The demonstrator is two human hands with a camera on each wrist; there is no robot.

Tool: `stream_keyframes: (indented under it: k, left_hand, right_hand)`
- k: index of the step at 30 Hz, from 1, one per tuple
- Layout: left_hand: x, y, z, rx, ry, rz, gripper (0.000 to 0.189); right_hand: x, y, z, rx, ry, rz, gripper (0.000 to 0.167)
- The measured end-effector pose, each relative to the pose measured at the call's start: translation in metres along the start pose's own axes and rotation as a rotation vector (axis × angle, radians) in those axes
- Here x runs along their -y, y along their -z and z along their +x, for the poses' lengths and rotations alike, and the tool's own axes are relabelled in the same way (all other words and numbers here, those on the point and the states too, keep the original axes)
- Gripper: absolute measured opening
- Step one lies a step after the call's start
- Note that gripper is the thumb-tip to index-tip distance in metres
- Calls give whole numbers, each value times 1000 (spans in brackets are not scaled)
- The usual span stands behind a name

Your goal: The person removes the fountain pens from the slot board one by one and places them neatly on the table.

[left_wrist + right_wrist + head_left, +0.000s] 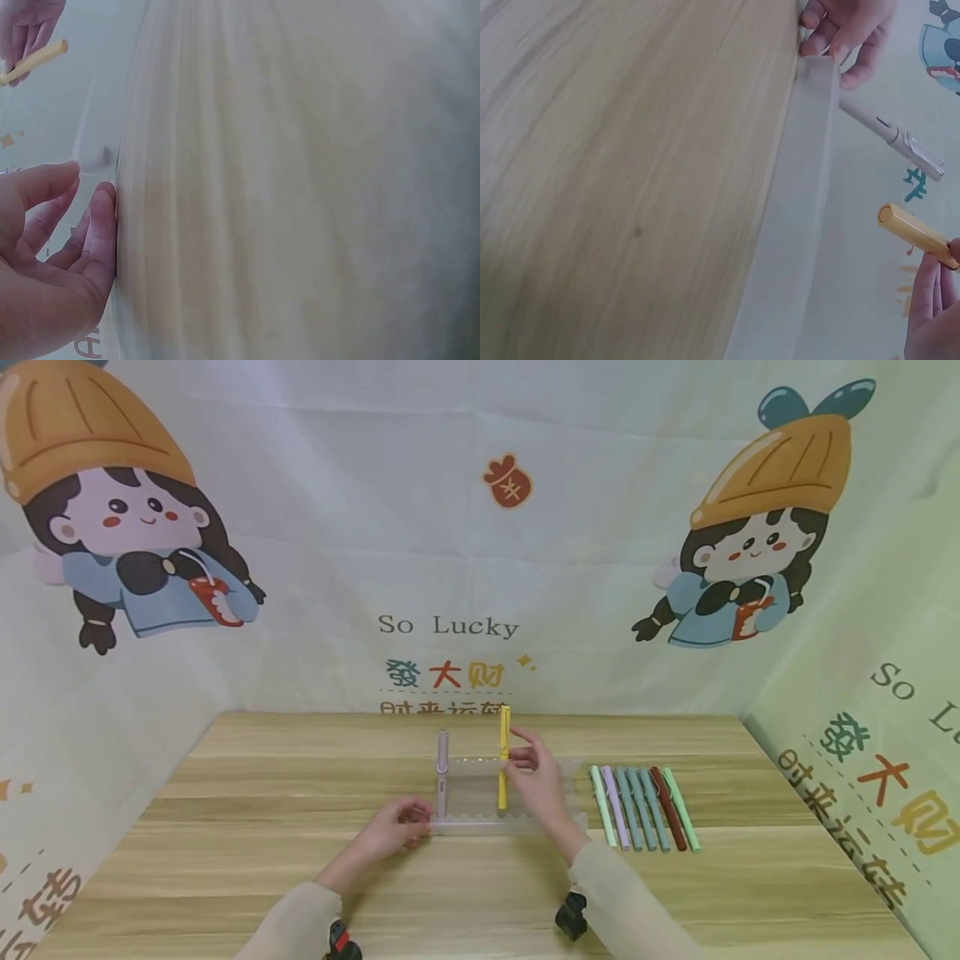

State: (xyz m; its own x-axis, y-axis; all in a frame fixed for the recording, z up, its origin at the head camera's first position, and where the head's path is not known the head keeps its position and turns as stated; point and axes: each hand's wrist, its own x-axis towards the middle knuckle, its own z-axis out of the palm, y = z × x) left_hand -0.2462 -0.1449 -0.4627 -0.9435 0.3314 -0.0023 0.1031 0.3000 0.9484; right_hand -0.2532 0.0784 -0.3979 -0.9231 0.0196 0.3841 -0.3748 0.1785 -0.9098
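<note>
My right hand [538, 781] pinches a yellow pen [505, 727], held upright above a clear pen rack [480, 827] with notched rails. In the right wrist view, the yellow pen's [915, 230] lower end appears apart from the rack's front rail [799, 180]. A pale mauve pen [442, 760], cap upward, stands in the rack near its left end. At that same end, my left hand [397, 823] holds the rack's corner between thumb and bent fingers. The left wrist view shows these fingers [97, 232] close to the tabletop, the grip partly hidden.
Right of the rack, several capped pens lie side by side on the wooden table [285, 777]: a pale green pen [602, 806], a lilac pen [615, 806], several grey-blue ones, a dark red pen [667, 806] and another green pen [682, 810]. A printed cloth [337, 527] hangs behind.
</note>
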Motion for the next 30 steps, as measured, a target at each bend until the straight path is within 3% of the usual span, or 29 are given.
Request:
stream_keyframes:
  k: [10,21,24,30]
  left_hand:
    - [2,1,1,9,-3,6,19]
    - [4,2,2,11,-9,6,18]
    - [0,1,1,10,-6,2,17]
    - [-20,-1,-7,11,-3,11,17]
  right_hand:
    - [-31,28,7,-2,-5,-13,45]
    - [-36,68,9,-5,-94,-142,48]
    - [-36,76,9,-1,-97,-146,48]
    - [-35,91,7,1,-112,-172,46]
